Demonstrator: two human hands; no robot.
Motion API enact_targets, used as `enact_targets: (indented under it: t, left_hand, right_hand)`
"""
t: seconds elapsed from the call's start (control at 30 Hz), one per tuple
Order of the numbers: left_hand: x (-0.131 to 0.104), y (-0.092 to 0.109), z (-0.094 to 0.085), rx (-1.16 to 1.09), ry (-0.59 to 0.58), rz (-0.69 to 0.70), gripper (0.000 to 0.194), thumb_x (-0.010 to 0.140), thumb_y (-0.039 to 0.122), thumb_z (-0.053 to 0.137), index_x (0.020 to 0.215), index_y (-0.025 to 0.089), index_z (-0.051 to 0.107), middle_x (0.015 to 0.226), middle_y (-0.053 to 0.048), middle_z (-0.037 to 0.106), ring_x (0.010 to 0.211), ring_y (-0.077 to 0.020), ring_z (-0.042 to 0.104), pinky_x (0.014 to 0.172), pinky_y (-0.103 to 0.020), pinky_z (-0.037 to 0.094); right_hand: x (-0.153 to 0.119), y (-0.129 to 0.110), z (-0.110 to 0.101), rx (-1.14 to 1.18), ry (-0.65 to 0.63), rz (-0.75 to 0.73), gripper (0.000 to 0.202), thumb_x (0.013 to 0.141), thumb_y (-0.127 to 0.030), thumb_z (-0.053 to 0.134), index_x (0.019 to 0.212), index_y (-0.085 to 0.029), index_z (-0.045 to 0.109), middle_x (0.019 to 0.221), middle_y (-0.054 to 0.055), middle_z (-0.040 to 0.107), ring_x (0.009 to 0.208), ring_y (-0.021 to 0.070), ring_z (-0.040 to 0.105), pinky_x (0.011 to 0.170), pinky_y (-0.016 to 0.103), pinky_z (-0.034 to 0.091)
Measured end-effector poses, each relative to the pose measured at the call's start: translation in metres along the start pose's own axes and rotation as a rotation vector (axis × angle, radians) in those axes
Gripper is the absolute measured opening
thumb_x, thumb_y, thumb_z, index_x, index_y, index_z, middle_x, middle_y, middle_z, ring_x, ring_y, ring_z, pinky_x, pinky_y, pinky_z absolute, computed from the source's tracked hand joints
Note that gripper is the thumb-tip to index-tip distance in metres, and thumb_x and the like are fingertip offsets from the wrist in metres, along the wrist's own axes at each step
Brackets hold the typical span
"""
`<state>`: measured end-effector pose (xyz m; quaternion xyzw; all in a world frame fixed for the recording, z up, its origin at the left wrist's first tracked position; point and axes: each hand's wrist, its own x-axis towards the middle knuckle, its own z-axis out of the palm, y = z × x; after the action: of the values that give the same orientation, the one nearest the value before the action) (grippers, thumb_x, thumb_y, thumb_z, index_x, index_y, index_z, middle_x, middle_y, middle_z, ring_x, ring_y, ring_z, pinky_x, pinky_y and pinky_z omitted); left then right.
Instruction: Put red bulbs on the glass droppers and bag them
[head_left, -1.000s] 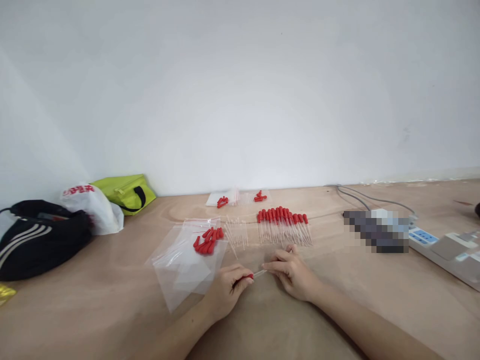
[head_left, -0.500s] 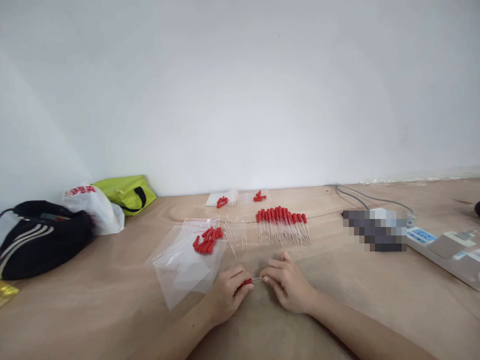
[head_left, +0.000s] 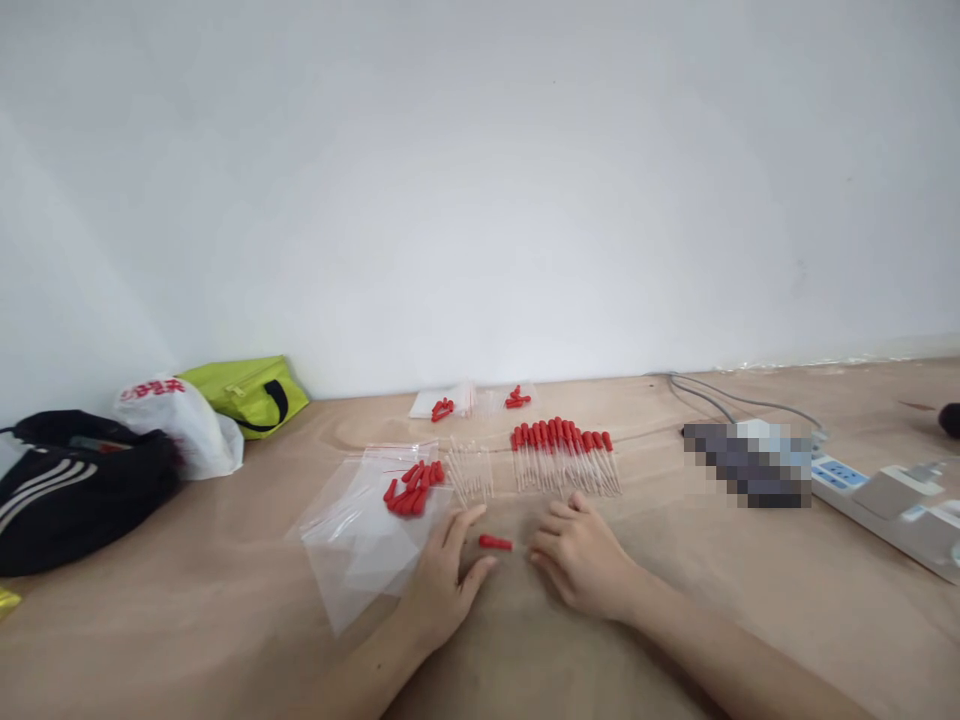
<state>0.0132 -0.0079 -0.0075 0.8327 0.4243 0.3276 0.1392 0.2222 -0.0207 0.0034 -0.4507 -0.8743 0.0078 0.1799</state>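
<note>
A dropper with a red rubber bulb (head_left: 495, 543) lies lengthwise between my two hands, its clear tube barely visible towards the right. My left hand (head_left: 448, 580) is open, thumb and fingers parted around the bulb's left end without gripping it. Curled fingers of my right hand (head_left: 577, 560) pinch the tube end, most of which they hide. Beyond them is a row of red-bulbed droppers (head_left: 562, 437), tubes pointing towards me. Several loose clear tubes (head_left: 471, 473) lie left of that row. Loose red bulbs (head_left: 414, 490) are heaped on clear zip bags (head_left: 352, 560).
Small bags with red bulbs (head_left: 442, 408) lie near the wall. At left sit a black bag (head_left: 82, 500), a white plastic bag (head_left: 176, 425) and a lime-green bag (head_left: 244, 390). On the right are a pixelated dark object (head_left: 750, 465) and a power strip (head_left: 844, 472) with cables.
My left hand has let go of the red bulb and spread its fingers, drawing slightly left. The bulb now shows fully. My right hand has hardly moved.
</note>
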Motion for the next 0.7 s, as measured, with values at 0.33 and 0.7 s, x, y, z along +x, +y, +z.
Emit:
enact_targets:
  t: [0.33,0.7]
  left_hand:
    - [0.003,0.004,-0.003,0.012,-0.171,-0.029,0.010,0.079,0.019,0.047,0.083,0.019,0.056,0.085,-0.004,0.057,0.078,-0.0184,0.055,0.072,-0.032,0.045]
    - [0.005,0.006,-0.004,0.036,-0.185,-0.042,0.010,0.079,0.017,0.047,0.081,0.018,0.057,0.082,-0.004,0.056,0.077,-0.0184,0.055,0.071,-0.032,0.045]
  right_hand:
    - [0.026,0.084,-0.005,-0.004,0.306,0.942,0.028,0.079,-0.030,0.040,0.081,-0.022,0.067,0.078,0.007,0.068,0.080,0.0217,0.059,0.073,0.032,0.030]
    - [0.022,0.090,0.006,-0.048,0.357,0.865,0.024,0.078,-0.032,0.044,0.083,-0.019,0.064,0.085,0.007,0.066,0.085,0.0219,0.055,0.073,0.034,0.026]
